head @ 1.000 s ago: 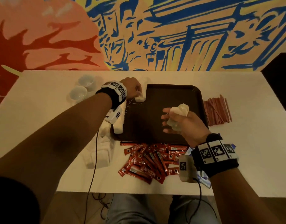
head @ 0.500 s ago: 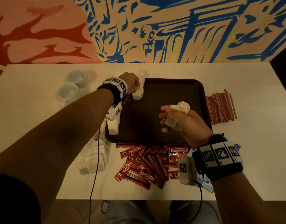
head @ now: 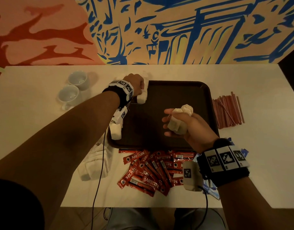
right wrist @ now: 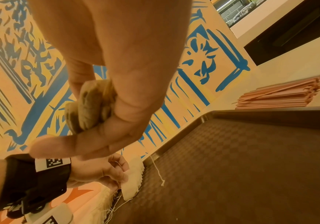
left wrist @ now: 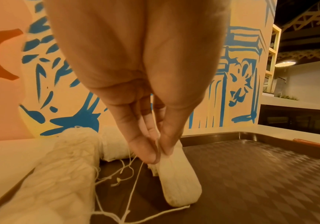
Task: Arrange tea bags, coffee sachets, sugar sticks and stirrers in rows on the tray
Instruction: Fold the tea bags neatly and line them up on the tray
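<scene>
A dark brown tray [head: 184, 95] lies in the middle of the white table. My left hand [head: 134, 83] pinches a white tea bag [left wrist: 176, 180] by its top at the tray's far left corner, the bag's lower end touching the tray floor [left wrist: 251, 181]. More tea bags [left wrist: 59, 174] lie along the tray's left rim with loose strings. My right hand [head: 181, 122] hovers over the tray's middle and grips a bunch of tea bags [head: 181, 117], seen crumpled in its fist [right wrist: 92, 106]. Red coffee sachets [head: 152, 170] lie piled in front of the tray. Reddish stirrers [head: 227, 110] lie to its right.
Two white cups [head: 73, 88] stand at the back left of the table. A heap of white tea bags [head: 94, 161] lies off the tray's front left corner. Blue sachets [head: 209, 186] show under my right wrist. A painted wall [head: 159, 30] rises behind the table.
The left hand has kept its tea bag at the tray's far left corner. The right hand has stayed over the tray with its bunch, barely shifted. The camera view has tilted slightly.
</scene>
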Motion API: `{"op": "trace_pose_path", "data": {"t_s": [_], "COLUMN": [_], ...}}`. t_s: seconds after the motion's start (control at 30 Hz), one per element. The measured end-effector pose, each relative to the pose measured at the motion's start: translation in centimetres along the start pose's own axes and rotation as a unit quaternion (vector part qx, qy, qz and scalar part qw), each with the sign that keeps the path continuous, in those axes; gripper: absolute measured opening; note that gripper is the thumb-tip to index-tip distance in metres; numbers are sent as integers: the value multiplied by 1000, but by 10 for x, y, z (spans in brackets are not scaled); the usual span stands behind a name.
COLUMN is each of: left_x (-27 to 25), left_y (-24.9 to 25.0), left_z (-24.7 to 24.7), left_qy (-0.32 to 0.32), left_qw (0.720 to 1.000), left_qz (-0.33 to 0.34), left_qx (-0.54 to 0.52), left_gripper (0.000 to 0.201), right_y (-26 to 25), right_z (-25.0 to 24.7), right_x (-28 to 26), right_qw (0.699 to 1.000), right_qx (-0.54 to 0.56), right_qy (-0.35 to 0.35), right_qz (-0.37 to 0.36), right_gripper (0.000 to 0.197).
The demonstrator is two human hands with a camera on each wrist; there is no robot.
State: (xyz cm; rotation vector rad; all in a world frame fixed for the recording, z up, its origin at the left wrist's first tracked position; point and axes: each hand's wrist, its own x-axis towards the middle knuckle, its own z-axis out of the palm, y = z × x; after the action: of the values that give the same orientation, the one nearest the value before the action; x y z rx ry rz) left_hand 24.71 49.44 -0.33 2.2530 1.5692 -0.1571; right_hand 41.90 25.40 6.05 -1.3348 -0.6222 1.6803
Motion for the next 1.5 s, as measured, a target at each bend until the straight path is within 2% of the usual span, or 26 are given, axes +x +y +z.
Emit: {"op": "trace_pose_path", "data": {"t_s": [0.2,0.4,0.57,0.67,0.8,0.97,1.13,1.33,1.5], "left_x": [-5,-36,-106,-163,-225,-263,-281,-291,-296], "left_y": [0,2,17,34,52,60,63,59,46], "left_z": [-6,-34,-66,-73,-65,-51,-48,-49,-58], "left_qy": [-4,42,46,5,-42,4,59,26,58], "left_qw": [1000,999,985,957,925,919,915,928,944], "left_qz": [-23,-16,29,65,105,138,129,142,148], "left_qx": [-12,-10,-166,-283,-361,-370,-377,-343,-288], "left_gripper": [18,29,26,23,22,18,12,16,12], "right_y": [-3,-6,-4,0,4,8,12,20,29], "right_z": [4,6,12,17,26,35,33,22,15], "right_x": [1,-12,-27,-37,-52,-70,-86,-93,-93], "right_qw": [997,999,999,999,998,994,989,986,996], "right_qx": [74,46,16,16,-14,-43,-66,-119,-46], "right_qy": [-2,6,16,9,-3,-36,-74,-61,-18], "right_qz": [19,-7,-28,-36,-62,-96,-111,-99,-71], "right_gripper": [23,21,29,34,24,23,22,30,28]}}
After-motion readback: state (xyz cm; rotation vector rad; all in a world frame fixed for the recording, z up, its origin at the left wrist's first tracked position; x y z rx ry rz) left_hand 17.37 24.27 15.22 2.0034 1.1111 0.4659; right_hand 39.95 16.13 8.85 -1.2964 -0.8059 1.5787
